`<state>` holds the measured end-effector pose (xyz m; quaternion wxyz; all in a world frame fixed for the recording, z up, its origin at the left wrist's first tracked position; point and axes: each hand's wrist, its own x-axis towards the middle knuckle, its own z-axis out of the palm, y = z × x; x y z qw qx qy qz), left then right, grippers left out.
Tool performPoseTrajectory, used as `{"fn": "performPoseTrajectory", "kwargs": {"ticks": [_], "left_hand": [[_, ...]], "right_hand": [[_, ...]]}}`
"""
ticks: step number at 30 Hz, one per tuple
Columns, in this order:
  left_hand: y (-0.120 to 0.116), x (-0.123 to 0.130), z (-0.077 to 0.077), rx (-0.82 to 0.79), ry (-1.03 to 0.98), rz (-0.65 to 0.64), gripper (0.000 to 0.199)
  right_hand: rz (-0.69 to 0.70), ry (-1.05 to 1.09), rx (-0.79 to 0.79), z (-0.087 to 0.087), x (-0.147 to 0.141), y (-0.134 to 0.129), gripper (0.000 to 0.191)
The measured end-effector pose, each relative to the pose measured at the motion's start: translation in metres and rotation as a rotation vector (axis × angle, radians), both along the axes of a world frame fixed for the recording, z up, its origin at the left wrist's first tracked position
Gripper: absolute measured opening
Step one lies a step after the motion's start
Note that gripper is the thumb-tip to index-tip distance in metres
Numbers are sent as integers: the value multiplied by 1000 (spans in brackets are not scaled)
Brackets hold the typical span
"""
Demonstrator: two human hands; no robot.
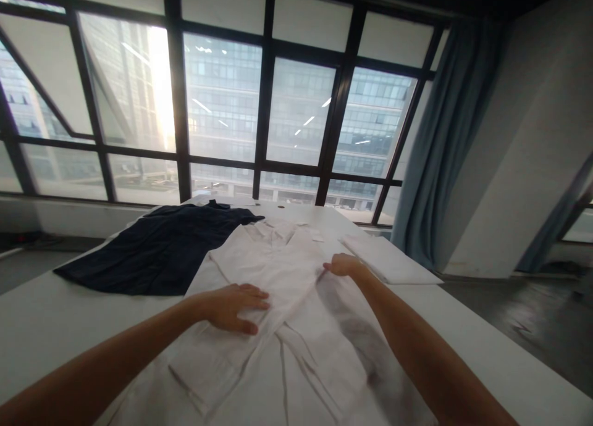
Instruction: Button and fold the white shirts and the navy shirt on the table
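A white garment [273, 265] with a collar at its far end lies spread over the white table, with folds running toward me. My left hand [234, 307] rests flat on its left front, fingers spread and pointing right. On the right side, my right hand [343, 265] pinches the garment's edge between thumb and fingers and holds it lifted. Below that hand the raised cloth hangs in a shaded fold. The near end of the garment reaches the bottom of the view.
A dark navy garment [157, 247] lies on the table [28, 315] to the left. Folded white cloth [389, 259] sits at the right edge. Behind stand large windows, a blue curtain [445, 142] and a pale pillar. A small brown round object [281, 207] is at the far end.
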<state>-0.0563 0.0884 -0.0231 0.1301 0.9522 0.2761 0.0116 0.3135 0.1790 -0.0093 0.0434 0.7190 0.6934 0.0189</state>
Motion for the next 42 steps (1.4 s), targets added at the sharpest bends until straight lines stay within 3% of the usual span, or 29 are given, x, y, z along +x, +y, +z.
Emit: {"fn": "performPoseTrajectory", "kwargs": {"ticks": [2,5,8,12,14,17,20,23,26,35,39,42], "left_hand": [[23,1,3,86,-87,127,60],[66,-5,-3,282,-64,380,57],[99,-19,-20,275,95,531,62],[131,-35,-26,152,141,491,69],[152,-35,-16,133,88,468,64],[186,-31,-3,236,-44,552,58],[210,-25,-8,300,-15,618,62],[220,-23,-23,172,127,606,70],[222,-24,-32,112,176,582,73],[231,-21,-20,75,204,594,71],[231,-10,-15,180,160,650,60],[225,-4,-17,260,148,665,56]], "right_hand": [[-34,-44,69,7,-14,8,47],[65,17,192,-4,-39,22,51],[161,119,70,-27,-51,38,62],[248,177,-92,-36,-43,66,73],[259,146,7,-31,-41,83,70],[186,129,191,-29,-46,109,62],[160,174,58,-37,-52,129,71],[191,219,-87,-43,-49,144,77],[189,226,-28,-46,-41,155,70],[11,184,12,-51,-48,174,70],[-74,185,191,-53,-59,180,72],[-109,222,226,-56,-66,186,78]]}}
